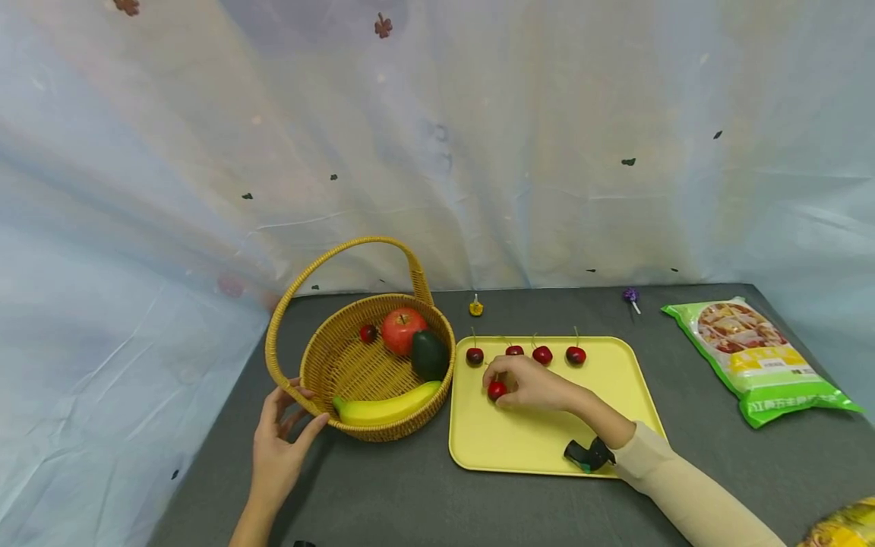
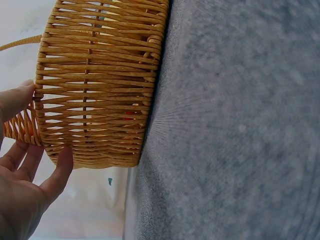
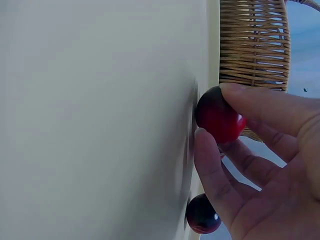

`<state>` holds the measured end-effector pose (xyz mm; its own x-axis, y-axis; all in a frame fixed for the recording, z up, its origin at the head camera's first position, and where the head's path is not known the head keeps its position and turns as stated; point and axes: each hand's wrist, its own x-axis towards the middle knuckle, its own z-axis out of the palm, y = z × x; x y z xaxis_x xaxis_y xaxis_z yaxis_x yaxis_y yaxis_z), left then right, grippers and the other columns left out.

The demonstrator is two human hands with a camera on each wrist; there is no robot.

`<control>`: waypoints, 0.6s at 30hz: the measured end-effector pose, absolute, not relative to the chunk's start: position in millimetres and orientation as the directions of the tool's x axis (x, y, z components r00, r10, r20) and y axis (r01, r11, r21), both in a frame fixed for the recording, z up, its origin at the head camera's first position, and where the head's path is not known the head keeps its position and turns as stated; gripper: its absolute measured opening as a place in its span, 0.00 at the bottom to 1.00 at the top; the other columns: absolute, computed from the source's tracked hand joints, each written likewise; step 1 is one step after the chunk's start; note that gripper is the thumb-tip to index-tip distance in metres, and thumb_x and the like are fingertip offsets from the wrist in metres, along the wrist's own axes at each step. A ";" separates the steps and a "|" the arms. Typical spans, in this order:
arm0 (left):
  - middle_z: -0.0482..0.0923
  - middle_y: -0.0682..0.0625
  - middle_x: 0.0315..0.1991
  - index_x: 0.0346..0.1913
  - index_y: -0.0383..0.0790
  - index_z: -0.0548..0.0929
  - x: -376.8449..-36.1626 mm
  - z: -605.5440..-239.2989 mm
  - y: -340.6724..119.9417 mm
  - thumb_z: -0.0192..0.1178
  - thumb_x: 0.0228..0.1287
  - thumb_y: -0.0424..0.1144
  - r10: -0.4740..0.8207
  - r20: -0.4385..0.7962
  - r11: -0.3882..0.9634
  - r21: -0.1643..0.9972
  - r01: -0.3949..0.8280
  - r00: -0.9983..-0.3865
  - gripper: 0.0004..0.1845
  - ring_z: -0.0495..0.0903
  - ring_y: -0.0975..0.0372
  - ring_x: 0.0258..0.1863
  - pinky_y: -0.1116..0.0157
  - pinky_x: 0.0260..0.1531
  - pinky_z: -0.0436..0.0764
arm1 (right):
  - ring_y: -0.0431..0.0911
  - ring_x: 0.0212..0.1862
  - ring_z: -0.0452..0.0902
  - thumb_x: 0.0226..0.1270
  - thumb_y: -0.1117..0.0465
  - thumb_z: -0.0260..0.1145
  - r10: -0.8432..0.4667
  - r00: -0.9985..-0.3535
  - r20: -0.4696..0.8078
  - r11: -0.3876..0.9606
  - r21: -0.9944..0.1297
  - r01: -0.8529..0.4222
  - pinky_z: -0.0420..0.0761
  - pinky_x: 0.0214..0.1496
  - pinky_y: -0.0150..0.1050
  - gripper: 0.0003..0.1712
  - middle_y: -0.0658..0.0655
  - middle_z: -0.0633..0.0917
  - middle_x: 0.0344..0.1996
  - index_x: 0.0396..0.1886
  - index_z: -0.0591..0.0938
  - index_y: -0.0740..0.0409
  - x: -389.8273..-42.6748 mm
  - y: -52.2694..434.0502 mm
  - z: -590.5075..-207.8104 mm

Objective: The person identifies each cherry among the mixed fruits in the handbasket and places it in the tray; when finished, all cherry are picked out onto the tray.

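The left hand point(image 1: 276, 448) rests with relaxed, spread fingers against the near-left rim of the wicker basket point(image 1: 321, 372), which holds a banana point(image 1: 386, 408), an apple point(image 1: 402, 330), an avocado point(image 1: 429, 355) and one cherry point(image 1: 368, 333). Just right of the basket, on the yellow tray point(image 1: 615, 395), the right hand point(image 1: 536, 384) pinches a red cherry point(image 1: 497, 390) between thumb and fingertips, low over the tray's left part. Four more cherries point(image 1: 542, 354) line the tray's far edge, and a green snack bag point(image 1: 759, 361) lies well apart at the right.

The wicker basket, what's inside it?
Inside the basket lie a red apple, a dark avocado, a banana and one cherry. Whatever sits beneath the fruit or behind the near wall is covered.
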<state>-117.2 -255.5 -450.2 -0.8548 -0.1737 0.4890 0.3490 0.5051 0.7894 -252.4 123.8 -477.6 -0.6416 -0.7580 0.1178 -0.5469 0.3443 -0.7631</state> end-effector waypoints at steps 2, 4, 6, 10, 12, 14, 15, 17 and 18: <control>0.73 0.61 0.50 0.66 0.24 0.67 -117.4 -450.9 -255.8 0.68 0.54 0.16 -0.176 0.490 0.507 0.789 0.348 -0.854 0.36 0.75 0.60 0.55 0.77 0.53 0.78 | 0.47 0.38 0.75 0.57 0.71 0.75 -0.758 -0.641 0.118 0.349 -0.757 -0.552 0.78 0.38 0.36 0.15 0.52 0.84 0.40 0.44 0.84 0.59 -252.7 124.5 -477.7; 0.73 0.62 0.50 0.66 0.24 0.67 -117.7 -451.8 -256.1 0.68 0.54 0.16 -0.175 0.492 0.508 0.787 0.350 -0.853 0.36 0.75 0.60 0.55 0.77 0.53 0.78 | 0.46 0.37 0.75 0.57 0.70 0.76 -0.759 -0.640 0.115 0.354 -0.753 -0.555 0.78 0.38 0.36 0.16 0.52 0.84 0.40 0.45 0.84 0.59 -253.0 125.3 -478.0; 0.75 0.55 0.50 0.66 0.24 0.67 -117.7 -452.3 -256.3 0.68 0.54 0.16 -0.174 0.491 0.505 0.789 0.350 -0.854 0.36 0.75 0.60 0.55 0.77 0.53 0.78 | 0.46 0.37 0.74 0.56 0.69 0.76 -0.761 -0.638 0.114 0.357 -0.748 -0.560 0.78 0.37 0.35 0.17 0.53 0.84 0.41 0.46 0.84 0.59 -253.2 126.1 -478.4; 0.75 0.39 0.51 0.66 0.25 0.66 -117.5 -451.9 -256.5 0.68 0.55 0.16 -0.179 0.481 0.496 0.797 0.344 -0.858 0.35 0.75 0.60 0.56 0.78 0.53 0.77 | 0.46 0.35 0.74 0.57 0.68 0.76 -0.764 -0.635 0.113 0.355 -0.749 -0.560 0.77 0.36 0.34 0.17 0.55 0.84 0.42 0.47 0.84 0.60 -254.1 127.0 -479.0; 0.74 0.33 0.51 0.67 0.25 0.66 -117.4 -452.1 -256.5 0.67 0.55 0.16 -0.185 0.474 0.495 0.802 0.335 -0.861 0.35 0.74 0.61 0.56 0.78 0.53 0.77 | 0.47 0.36 0.75 0.57 0.68 0.76 -0.766 -0.634 0.105 0.355 -0.754 -0.553 0.78 0.36 0.34 0.18 0.56 0.85 0.43 0.47 0.84 0.60 -254.1 127.7 -477.8; 0.74 0.33 0.51 0.67 0.25 0.66 -117.5 -452.7 -256.6 0.67 0.55 0.16 -0.185 0.472 0.498 0.801 0.332 -0.862 0.36 0.74 0.62 0.56 0.79 0.53 0.77 | 0.48 0.38 0.76 0.58 0.67 0.76 -0.767 -0.635 0.093 0.359 -0.758 -0.544 0.79 0.38 0.35 0.18 0.56 0.85 0.44 0.48 0.83 0.61 -253.8 129.3 -475.9; 0.74 0.32 0.51 0.67 0.25 0.66 -117.5 -452.8 -256.6 0.67 0.55 0.16 -0.183 0.473 0.499 0.800 0.334 -0.862 0.36 0.74 0.62 0.56 0.78 0.53 0.77 | 0.48 0.39 0.76 0.58 0.67 0.76 -0.769 -0.634 0.085 0.360 -0.761 -0.539 0.80 0.39 0.35 0.18 0.56 0.84 0.45 0.49 0.83 0.61 -253.7 130.4 -474.6; 0.73 0.32 0.51 0.67 0.24 0.66 -117.3 -452.5 -256.6 0.67 0.55 0.16 -0.179 0.476 0.495 0.800 0.339 -0.861 0.35 0.75 0.62 0.55 0.78 0.53 0.77 | 0.49 0.41 0.77 0.59 0.67 0.76 -0.774 -0.629 0.073 0.361 -0.765 -0.533 0.81 0.41 0.37 0.19 0.57 0.84 0.46 0.50 0.83 0.61 -253.3 133.0 -471.6; 0.74 0.32 0.51 0.67 0.24 0.66 -117.3 -452.4 -256.6 0.67 0.55 0.16 -0.176 0.478 0.495 0.798 0.343 -0.860 0.35 0.75 0.62 0.55 0.78 0.53 0.77 | 0.50 0.42 0.77 0.59 0.67 0.75 -0.777 -0.626 0.066 0.360 -0.768 -0.529 0.82 0.42 0.38 0.19 0.58 0.84 0.47 0.51 0.83 0.62 -253.2 134.5 -470.0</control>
<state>-117.3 -256.6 -452.4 -0.8604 -0.1759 0.4782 0.3425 0.4951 0.7985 -253.2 134.5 -470.0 -0.6258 -0.7771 0.0665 -0.5289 0.3603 -0.7684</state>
